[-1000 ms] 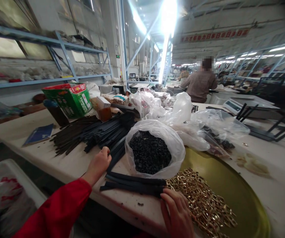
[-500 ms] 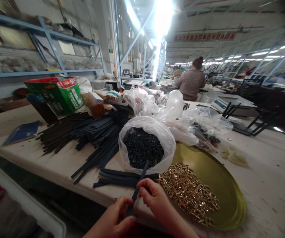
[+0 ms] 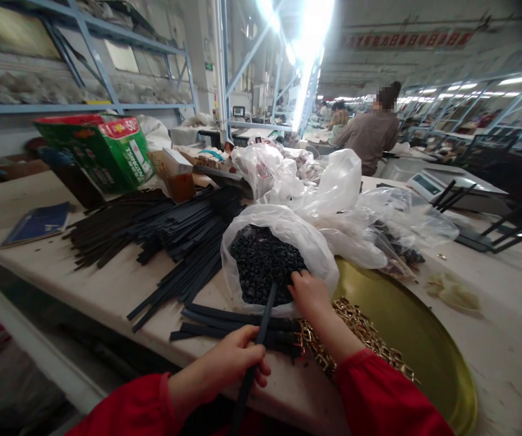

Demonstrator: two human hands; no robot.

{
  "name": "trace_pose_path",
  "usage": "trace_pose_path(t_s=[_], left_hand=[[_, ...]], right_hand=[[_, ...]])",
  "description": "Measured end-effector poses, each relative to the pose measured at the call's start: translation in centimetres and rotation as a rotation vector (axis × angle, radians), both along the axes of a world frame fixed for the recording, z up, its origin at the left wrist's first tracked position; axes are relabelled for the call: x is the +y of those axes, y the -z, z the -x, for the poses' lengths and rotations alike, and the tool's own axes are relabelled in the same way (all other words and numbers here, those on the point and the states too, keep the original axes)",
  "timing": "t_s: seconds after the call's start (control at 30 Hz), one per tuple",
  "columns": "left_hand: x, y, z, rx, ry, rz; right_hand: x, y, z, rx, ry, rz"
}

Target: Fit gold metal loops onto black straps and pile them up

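Note:
My left hand (image 3: 238,357) is closed round a dark strap (image 3: 267,315), low in front of the table edge; the strap's upper end lies over the mouth of a white plastic bag (image 3: 324,254). Small black pieces (image 3: 261,257) fill the bag. At the bag's right inner side is my right hand (image 3: 309,293), its fingers bent at the pieces; whether they pinch one is hidden. Under my right forearm, gold buckles (image 3: 370,333) lie on a round gold tray (image 3: 442,345). Several dark straps (image 3: 229,321) lie just left of the tray, some with gold buckles at their ends.
Piles of dark strips (image 3: 183,230) and a blue booklet (image 3: 38,224) lie on the left. Behind stand a green and red box (image 3: 102,157), clear plastic bags (image 3: 333,181) and a scale (image 3: 429,184). A person (image 3: 370,136) is farther back. A white bin (image 3: 25,327) sits low left.
My right hand has left the strap and moved up to the black pieces in the bag. My left hand still holds the strap, now slightly higher. The view has shifted a little.

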State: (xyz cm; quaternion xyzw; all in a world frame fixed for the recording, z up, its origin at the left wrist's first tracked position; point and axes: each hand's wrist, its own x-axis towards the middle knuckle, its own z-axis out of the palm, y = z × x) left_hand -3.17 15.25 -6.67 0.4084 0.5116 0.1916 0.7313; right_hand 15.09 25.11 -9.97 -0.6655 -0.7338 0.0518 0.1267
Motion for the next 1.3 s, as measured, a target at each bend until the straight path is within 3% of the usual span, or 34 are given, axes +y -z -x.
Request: trace_pose_path(t_s=[0.17, 0.3, 0.37, 0.5, 0.63, 0.77, 1.07, 1.3], left_hand=[[3.7, 0.5, -1.7, -0.031, -0.114, -0.055], [3.3, 0.2, -1.0, -0.055, -0.086, -0.106], [2.1, -0.7, -0.4, -0.064, -0.064, -0.140], [-0.6, -2.7, -0.1, -0.085, -0.034, -0.108], [-2.5, -3.1, -0.3, -0.132, 0.011, -0.057], [-3.6, -2.8, -0.4, -0.160, 0.039, -0.032], [-4.6, -2.7, -0.4, -0.141, 0.110, 0.029], [-4.9, -2.5, 0.3, 0.100, 0.290, -0.160]], right_hand=[[0.0, 0.0, 0.1, 0.098, -0.030, -0.011], [-1.5, -0.9, -0.4, 0.291, -0.074, -0.048], [-3.1, -1.3, -0.5, 0.570, -0.070, 0.012], [-6.9, -1.7, -0.3, 1.426, 0.068, 0.322], [-10.1, -1.9, -0.1, 1.783, 0.195, 0.473], [-12.2, -2.2, -0.6, 1.897, 0.241, 0.526], [-13.9, -1.5, -1.0, 1.892, 0.294, 0.480], [-14.4, -0.8, -0.8, 1.926, 0.308, 0.464]])
